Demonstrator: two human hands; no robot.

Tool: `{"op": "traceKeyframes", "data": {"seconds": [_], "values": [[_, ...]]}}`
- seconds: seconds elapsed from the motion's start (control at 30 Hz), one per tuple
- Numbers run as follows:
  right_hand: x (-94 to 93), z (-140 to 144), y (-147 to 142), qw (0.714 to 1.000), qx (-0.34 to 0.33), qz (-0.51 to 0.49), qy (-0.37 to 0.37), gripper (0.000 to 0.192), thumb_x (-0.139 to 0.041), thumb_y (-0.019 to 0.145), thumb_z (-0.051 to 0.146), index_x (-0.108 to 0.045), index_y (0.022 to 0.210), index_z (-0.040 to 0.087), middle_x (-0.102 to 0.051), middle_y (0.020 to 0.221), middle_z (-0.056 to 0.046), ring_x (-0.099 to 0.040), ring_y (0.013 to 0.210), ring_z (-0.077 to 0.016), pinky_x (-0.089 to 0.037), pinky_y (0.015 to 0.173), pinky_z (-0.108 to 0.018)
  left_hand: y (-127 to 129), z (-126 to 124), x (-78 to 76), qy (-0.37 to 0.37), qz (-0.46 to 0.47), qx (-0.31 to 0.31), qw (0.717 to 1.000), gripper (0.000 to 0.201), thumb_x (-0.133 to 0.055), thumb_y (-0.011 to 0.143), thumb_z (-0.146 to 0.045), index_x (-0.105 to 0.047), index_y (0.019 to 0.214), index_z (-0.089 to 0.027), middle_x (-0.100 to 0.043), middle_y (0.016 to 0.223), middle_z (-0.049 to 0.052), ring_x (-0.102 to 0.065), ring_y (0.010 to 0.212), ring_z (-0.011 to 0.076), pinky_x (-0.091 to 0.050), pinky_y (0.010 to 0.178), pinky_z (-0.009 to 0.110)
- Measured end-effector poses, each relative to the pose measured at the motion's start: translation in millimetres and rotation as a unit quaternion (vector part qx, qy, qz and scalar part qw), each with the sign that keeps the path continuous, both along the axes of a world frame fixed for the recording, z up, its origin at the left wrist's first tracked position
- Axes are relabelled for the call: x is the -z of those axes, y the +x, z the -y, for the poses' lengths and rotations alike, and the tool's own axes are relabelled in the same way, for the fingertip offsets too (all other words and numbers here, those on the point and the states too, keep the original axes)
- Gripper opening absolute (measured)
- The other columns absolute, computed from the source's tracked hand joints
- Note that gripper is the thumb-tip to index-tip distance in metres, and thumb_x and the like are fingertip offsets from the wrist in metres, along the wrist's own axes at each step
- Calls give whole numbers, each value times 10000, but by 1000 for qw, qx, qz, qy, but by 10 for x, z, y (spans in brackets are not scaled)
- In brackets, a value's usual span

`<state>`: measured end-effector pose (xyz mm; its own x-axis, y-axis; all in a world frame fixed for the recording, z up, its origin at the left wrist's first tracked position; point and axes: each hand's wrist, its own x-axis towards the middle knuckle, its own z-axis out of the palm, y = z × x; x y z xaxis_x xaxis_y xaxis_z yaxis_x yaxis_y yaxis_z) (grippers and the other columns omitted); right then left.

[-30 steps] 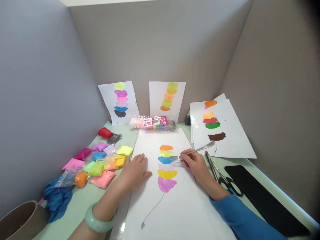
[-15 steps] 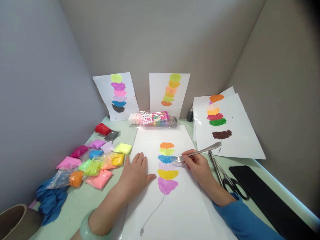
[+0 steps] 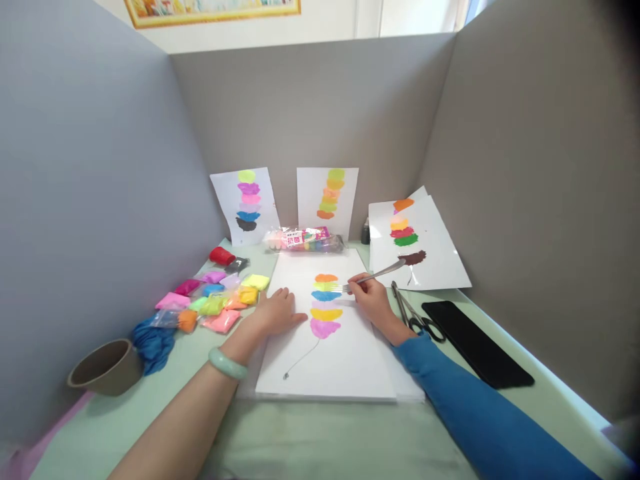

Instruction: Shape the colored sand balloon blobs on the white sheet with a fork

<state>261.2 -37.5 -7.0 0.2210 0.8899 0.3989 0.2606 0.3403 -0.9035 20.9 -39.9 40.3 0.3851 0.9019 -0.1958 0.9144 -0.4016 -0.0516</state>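
Note:
A white sheet of paper [image 3: 285,363] lies in front of me with a column of orange, yellow-green, blue, pale lilac, yellow and purple clay patches [image 3: 326,314]. A thin grey line trails from the lowest patch. My left hand [image 3: 279,312] rests on the paper's left side, fingers spread, holding nothing. In my right hand [image 3: 371,297], a metal fork [image 3: 384,271] is pinched with its tines pointing left. The tines are over the border of the yellow-green and blue patches; whether they touch is hard to tell.
Bagged coloured clay [image 3: 223,320], a blue cloth [image 3: 155,343] and a brown pot [image 3: 107,367] sit left. Scissors [image 3: 425,325], a black flat object [image 3: 475,343] and patterned sheets [image 3: 445,260] lie right. A clay package [image 3: 305,240] lies behind; grey panels [image 3: 315,107] enclose the table.
The view has tilted up and pulled back, showing more wall and table. The fork's tines have shifted from the blue patch toward the yellow-green one. My left hand stays flat on the paper.

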Motion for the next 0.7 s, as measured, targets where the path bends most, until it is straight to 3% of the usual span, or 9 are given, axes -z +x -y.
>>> {"op": "traceKeyframes", "data": {"seconds": [0.17,0.33,0.7], "values": [[-63,0,27,998,24,-59,3,224,-597,707,378,-598,784,167,-640,604,-27,-527,496,-143,-397,503,-257,-32,109,-14,17,19,14,1000,597,-419,877,-585,-524,1271,-149,-412,1442,198,-358,1339,334,-239,1073,569],[22,-8,62,1000,18,8,4,217,-557,744,374,-603,793,167,-646,632,-22,-602,622,-176,-441,618,-280,-68,115,95,98,73,18,992,489,-426,891,-550,-600,1123,-157,-569,1245,175,-502,1171,325,-289,1019,567],[-24,69,40,996,56,71,15,313,-446,846,455,-614,831,192,-673,718,-22,-585,634,-174,-410,614,-266,-83,123,150,136,124,4,983,373,-519,855,-471,-621,1028,-157,-595,1084,122,-536,1072,294,-360,948,454]]}}
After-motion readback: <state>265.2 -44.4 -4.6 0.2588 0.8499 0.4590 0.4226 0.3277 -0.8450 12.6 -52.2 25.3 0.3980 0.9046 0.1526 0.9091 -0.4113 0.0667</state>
